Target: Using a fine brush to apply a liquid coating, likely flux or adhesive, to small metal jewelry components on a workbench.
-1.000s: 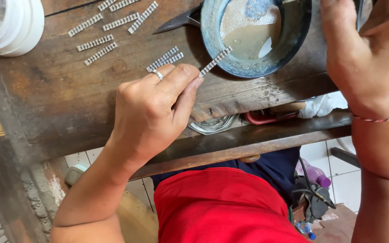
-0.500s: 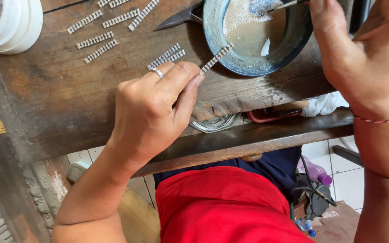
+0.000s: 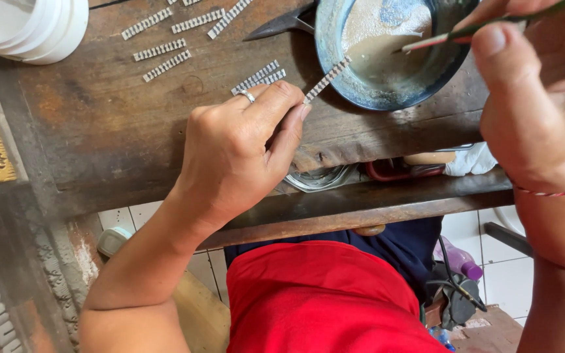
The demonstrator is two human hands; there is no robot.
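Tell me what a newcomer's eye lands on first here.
First the left hand, mid-frame on the worn wooden bench, pinching a small ridged metal strip that points toward the blue bowl of pale liquid at top. At right, the right hand holds a thin stick tipped into that bowl; similar strips lie top left.

The left hand (image 3: 240,153) rests knuckles-up with thumb and forefinger pinched together, while the right hand (image 3: 537,98) hovers raised, fingers curled closed
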